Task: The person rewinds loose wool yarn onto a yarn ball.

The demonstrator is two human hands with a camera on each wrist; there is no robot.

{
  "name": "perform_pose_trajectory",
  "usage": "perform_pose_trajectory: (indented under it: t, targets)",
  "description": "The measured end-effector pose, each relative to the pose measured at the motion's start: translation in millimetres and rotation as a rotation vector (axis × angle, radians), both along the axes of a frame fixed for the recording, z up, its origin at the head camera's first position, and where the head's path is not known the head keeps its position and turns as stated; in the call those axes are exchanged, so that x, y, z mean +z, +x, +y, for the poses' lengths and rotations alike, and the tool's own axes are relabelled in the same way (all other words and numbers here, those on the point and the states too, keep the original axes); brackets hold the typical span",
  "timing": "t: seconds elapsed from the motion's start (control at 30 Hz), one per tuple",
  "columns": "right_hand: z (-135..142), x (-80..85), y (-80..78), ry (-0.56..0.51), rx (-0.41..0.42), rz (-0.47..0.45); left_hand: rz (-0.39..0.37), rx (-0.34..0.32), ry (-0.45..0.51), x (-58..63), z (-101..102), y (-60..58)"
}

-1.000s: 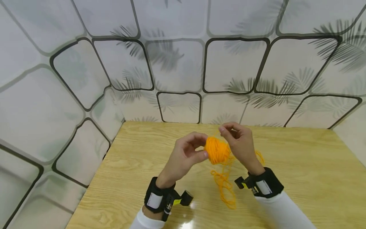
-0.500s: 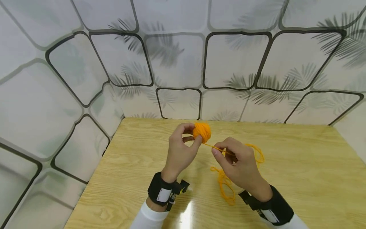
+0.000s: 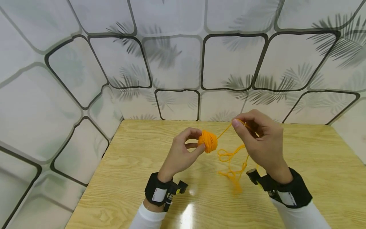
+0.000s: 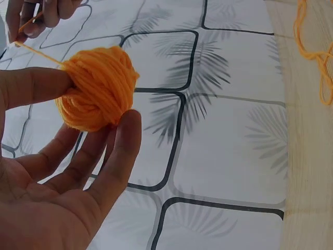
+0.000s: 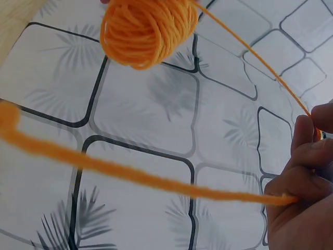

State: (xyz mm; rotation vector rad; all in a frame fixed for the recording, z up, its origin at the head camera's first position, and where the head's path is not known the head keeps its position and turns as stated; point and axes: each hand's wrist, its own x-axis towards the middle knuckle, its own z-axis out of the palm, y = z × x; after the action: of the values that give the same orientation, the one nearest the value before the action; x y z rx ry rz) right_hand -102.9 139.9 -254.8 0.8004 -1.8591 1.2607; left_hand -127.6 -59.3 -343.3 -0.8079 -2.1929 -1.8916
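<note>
An orange ball of yarn (image 3: 208,141) is held above the table by my left hand (image 3: 183,152), thumb on one side and fingertips on the other. In the left wrist view the wound ball (image 4: 99,88) shows crossing strands between thumb and fingers. Up and to the right, my right hand (image 3: 261,140) pinches the yarn strand (image 3: 224,131), which runs straight from the ball to its thumb and forefinger. The right wrist view shows the strand (image 5: 250,49) reaching the fingertips, and more yarn (image 5: 156,182) trailing out from the curled lower fingers.
Loose orange yarn (image 3: 233,171) lies in loops on the wooden table (image 3: 128,152), below and between the hands. A patterned wall covering (image 3: 177,63) with leaf prints stands behind the table and along its left side. Each wrist wears a black strap (image 3: 157,190) with a small camera.
The right hand first came down near the ball, then swung up and right, drawing the strand out. The ball rose to the left, then came back slightly down and right. Loose yarn shifted.
</note>
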Motion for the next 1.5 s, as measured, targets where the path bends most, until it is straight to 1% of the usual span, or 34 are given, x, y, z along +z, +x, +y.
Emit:
perform_pose_trajectory:
  t: [0.07,0.13,0.17,0.2,0.27,0.3,0.4,0.47,0.53,0.6,0.67,0.73,0.8,0.87,0.97,1.07,1.13,1.23,1.3,1.37,1.5]
  targets:
    - [1.7,1.7,-5.3,-0.011,-0.004,-0.020,-0.026,-0.049,0.010,3.8,-1.6,1.7]
    - [4.1,-0.8,-14.4,-0.022,0.012,-0.056,-0.053,-0.106,0.022,7.1,-2.9,3.4]
    - [5.1,-3.2,-19.8,-0.028,0.024,-0.086,-0.057,-0.140,0.034,5.9,-3.6,2.7]
    - [5.8,-6.6,-25.7,-0.039,0.042,-0.124,-0.061,-0.175,0.049,7.0,-4.2,3.7]
    - [6.5,-15.9,-37.9,-0.059,0.083,-0.218,-0.055,-0.243,0.085,4.2,-5.2,3.1]
    - [6.2,-20.7,-42.7,-0.060,0.100,-0.261,-0.047,-0.273,0.108,5.0,-5.4,4.1]
    - [3.0,-37.4,-52.1,-0.041,0.142,-0.382,-0.010,-0.351,0.204,6.8,-5.8,6.9]
    - [-0.2,-51.6,-54.3,-0.023,0.165,-0.445,0.017,-0.377,0.277,8.3,-5.5,8.0]
    - [-4.3,-66.6,-53.4,-0.016,0.186,-0.493,0.033,-0.369,0.344,10.6,-5.2,8.8]
    - [-8.6,-81.1,-49.9,-0.019,0.207,-0.528,0.036,-0.318,0.392,13.1,-4.8,8.9]
    - [-13.7,-91.6,-43.5,-0.015,0.217,-0.543,0.027,-0.232,0.420,15.4,-4.6,8.6]
    - [-18.4,-99.8,-35.0,-0.005,0.223,-0.544,-0.008,-0.147,0.451,17.2,-4.5,8.4]
    - [-23.3,-104.7,-25.9,0.012,0.207,-0.533,-0.056,-0.078,0.498,18.2,-4.4,7.7]
    - [-28.3,-106.3,-16.4,0.023,0.200,-0.519,-0.115,-0.022,0.563,18.7,-4.2,6.4]
    - [-35.1,-101.8,-2.9,0.052,0.201,-0.449,-0.181,0.058,0.658,18.0,-3.5,3.3]
    - [-39.2,-94.3,8.5,0.087,0.188,-0.326,-0.184,0.155,0.677,15.1,-3.0,-0.3]
    - [-39.5,-91.2,14.1,0.100,0.162,-0.240,-0.158,0.225,0.644,11.9,-3.2,-2.7]
    - [-36.2,-89.8,19.3,0.113,0.107,-0.137,-0.094,0.333,0.532,5.9,-4.3,-6.8]
    - [-32.1,-88.8,21.6,0.109,0.076,-0.099,-0.052,0.386,0.438,1.9,-5.2,-9.9]
    - [-27.4,-85.7,24.2,0.099,0.048,-0.071,-0.022,0.414,0.359,-1.3,-5.8,-12.4]
    - [-20.5,-71.3,30.5,0.060,0.014,-0.025,-0.009,0.409,0.267,-3.0,-6.4,-13.5]
